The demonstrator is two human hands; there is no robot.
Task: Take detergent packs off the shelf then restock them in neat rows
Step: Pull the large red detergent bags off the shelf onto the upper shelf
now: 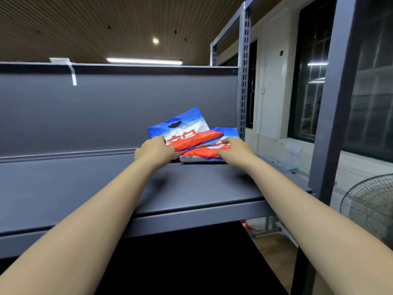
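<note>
While two red, blue and white plastic detergent packs overlap at the dark grey metal shelf's [191,188] right rear, the left hand [154,151] grips the upper pack [187,133] and the right hand [236,151] grips the lower pack [204,154].

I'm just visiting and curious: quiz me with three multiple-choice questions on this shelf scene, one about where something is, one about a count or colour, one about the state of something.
1. Where do the detergent packs lie on the shelf?
A. near its right end, by the upright post
B. at its far left end
C. hanging off its front edge

2. How many packs can be seen?
A. two
B. five
C. none

3. What are the hands doing?
A. both hang away from the packs
B. the left hand and the right hand each touch a pack
C. only one hand is in view

Answers: 1 A, the packs sit beside the slotted post. 2 A, one red, white and blue pack overlaps a second. 3 B, each hand's fingers rest on a pack.
</note>
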